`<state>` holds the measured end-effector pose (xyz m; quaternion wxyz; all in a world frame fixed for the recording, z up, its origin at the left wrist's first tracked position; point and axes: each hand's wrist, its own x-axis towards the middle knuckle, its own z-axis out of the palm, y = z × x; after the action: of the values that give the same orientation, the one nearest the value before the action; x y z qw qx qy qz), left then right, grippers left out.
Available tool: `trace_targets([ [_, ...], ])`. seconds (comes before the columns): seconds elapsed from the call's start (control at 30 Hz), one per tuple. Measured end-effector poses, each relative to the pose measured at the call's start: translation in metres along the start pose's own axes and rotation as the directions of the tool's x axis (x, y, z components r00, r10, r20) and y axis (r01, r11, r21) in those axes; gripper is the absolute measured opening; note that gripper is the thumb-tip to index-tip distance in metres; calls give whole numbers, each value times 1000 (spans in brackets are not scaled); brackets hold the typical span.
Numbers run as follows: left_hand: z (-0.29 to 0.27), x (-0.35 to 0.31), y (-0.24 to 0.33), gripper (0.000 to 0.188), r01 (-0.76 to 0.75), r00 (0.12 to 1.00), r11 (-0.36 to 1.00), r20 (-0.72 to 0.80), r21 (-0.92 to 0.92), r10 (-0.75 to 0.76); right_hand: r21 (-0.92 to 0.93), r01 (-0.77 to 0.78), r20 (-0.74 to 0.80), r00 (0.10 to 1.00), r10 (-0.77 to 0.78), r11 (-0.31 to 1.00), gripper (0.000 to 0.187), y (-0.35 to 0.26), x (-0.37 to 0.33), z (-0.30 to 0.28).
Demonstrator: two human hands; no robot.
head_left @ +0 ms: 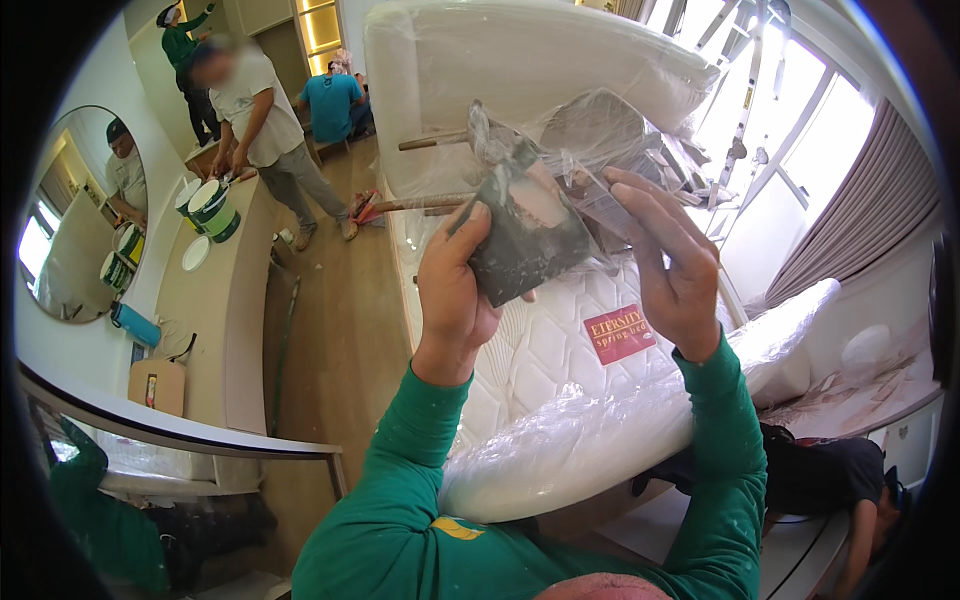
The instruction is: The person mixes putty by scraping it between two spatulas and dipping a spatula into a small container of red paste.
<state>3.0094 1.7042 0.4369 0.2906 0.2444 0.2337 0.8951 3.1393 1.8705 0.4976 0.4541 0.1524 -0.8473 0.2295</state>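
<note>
In front of my chest my left hand grips a dark, square, flat plate, thumb over its near edge. A pale pinkish smear marks the plate's face, with whitish specks lower down. My right hand is at the plate's right side, its fingers long and close together along a thin greyish flat blade that looks like a putty scraper. The blade slants towards the plate; whether they touch I cannot tell. Beyond and below both hands is a white quilted mattress with plastic wrap over parts of it.
A plastic-wrapped padded panel stands behind the mattress. To the left, a long counter carries paint buckets and a blue bottle. Several people work nearby, one person beside the counter. A ladder stands by the window.
</note>
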Motion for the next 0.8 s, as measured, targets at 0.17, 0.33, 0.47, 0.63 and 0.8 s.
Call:
trace_targets([
  [0.17, 7, -17, 20, 34, 87, 992, 984, 105, -155, -71, -260, 120, 104, 990, -96, 958, 64, 8, 2, 13],
  [0.33, 22, -27, 18, 39, -497, 852, 764, 68, 412, 518, -469, -3, -60, 998, -29, 883, 63, -21, 7, -5],
  [0.47, 21, -38, 5, 47, -562, 765, 507, 179, 654, 618, -289, 68, -45, 995, -85, 955, 60, -65, 8, 33],
  [0.63, 25, -56, 12, 47, -567, 765, 503, 191, 652, 615, -165, 33, -2, 999, -34, 986, 55, -88, 6, 29],
  [0.8, 33, -102, 22, 44, -504, 794, 562, 94, 656, 601, -122, 115, 85, 991, -105, 986, 51, -112, -13, 19],
])
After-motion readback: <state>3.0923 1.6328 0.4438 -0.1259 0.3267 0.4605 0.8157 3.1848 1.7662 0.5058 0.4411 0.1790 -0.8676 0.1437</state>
